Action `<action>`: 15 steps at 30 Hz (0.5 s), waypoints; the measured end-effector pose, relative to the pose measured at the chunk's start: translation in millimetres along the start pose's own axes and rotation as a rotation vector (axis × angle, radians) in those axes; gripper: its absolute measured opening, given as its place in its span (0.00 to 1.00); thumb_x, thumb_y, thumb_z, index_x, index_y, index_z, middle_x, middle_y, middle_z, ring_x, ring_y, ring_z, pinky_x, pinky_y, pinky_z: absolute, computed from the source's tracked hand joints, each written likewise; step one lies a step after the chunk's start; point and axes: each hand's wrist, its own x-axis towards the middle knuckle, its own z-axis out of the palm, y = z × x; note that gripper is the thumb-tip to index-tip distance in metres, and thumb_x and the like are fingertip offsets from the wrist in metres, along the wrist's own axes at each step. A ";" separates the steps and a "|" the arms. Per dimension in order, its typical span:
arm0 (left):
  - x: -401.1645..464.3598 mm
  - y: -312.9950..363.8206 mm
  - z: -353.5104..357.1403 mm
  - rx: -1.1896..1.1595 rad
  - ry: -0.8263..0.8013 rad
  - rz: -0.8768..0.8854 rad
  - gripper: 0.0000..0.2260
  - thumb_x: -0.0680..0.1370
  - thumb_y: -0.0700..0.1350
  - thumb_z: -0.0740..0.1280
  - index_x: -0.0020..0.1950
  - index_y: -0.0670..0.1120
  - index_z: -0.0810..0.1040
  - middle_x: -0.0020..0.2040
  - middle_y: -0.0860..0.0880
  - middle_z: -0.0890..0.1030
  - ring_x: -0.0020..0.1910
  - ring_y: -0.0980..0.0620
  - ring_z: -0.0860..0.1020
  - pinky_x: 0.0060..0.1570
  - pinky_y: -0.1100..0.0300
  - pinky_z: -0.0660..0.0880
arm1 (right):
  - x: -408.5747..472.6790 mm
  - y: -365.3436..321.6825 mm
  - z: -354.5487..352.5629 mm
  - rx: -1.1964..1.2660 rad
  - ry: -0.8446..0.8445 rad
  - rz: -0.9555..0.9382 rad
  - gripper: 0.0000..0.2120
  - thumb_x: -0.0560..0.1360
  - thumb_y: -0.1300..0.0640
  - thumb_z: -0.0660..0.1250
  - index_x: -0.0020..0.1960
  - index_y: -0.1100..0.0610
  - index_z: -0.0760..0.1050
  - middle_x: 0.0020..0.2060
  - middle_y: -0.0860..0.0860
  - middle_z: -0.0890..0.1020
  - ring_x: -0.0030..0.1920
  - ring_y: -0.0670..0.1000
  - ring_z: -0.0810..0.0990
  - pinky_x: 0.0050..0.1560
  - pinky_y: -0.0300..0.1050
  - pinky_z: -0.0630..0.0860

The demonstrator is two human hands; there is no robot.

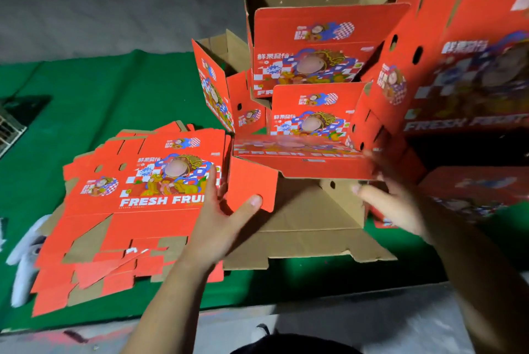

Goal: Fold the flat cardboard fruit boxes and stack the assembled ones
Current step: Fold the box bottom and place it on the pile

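A green mat [100, 90] is covering the floor, with grey ground lying beyond it at the top left of the frame. At lower left a pile of flat boxes [128, 205] is showing "FRESH FRUIT" in white letters. Assembled boxes [315, 47] are standing open at upper centre. In the centre a half-folded box [300, 210] is lying brown side up; the left hand [220, 219] is pinching its red side flap, and the blurred right hand [392, 205] is touching its raised panel, grip unclear.

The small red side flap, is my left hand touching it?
Touching. The head view shows the left hand with its thumb lying across the lower edge of the small red side flap.
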 end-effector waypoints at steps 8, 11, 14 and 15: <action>30.1 24.1 11.2 0.245 -0.088 -0.043 0.52 0.67 0.70 0.75 0.83 0.64 0.48 0.80 0.56 0.63 0.77 0.63 0.62 0.76 0.59 0.61 | 30.4 -33.5 -30.4 -0.121 0.134 0.114 0.26 0.73 0.33 0.57 0.42 0.58 0.71 0.32 0.57 0.73 0.37 0.62 0.77 0.40 0.59 0.76; 39.3 31.5 2.1 0.511 -0.205 0.042 0.60 0.65 0.64 0.78 0.80 0.67 0.35 0.81 0.55 0.51 0.80 0.59 0.52 0.79 0.54 0.55 | 40.7 -36.9 -45.0 0.036 0.138 0.214 0.25 0.72 0.35 0.55 0.46 0.57 0.72 0.37 0.60 0.79 0.34 0.59 0.80 0.36 0.53 0.78; 49.0 38.3 -1.3 0.354 0.054 0.077 0.23 0.80 0.41 0.69 0.72 0.57 0.69 0.69 0.44 0.74 0.65 0.61 0.77 0.64 0.62 0.74 | 46.2 -34.1 -53.2 0.215 0.225 0.240 0.18 0.78 0.40 0.55 0.56 0.54 0.69 0.44 0.64 0.78 0.32 0.59 0.80 0.31 0.48 0.78; 53.1 42.7 -1.0 0.246 0.188 -0.006 0.11 0.82 0.38 0.67 0.59 0.53 0.76 0.58 0.42 0.81 0.49 0.63 0.83 0.50 0.64 0.79 | 45.3 -33.2 -52.3 0.180 0.284 0.214 0.14 0.80 0.43 0.57 0.58 0.53 0.67 0.46 0.63 0.78 0.34 0.60 0.80 0.33 0.50 0.79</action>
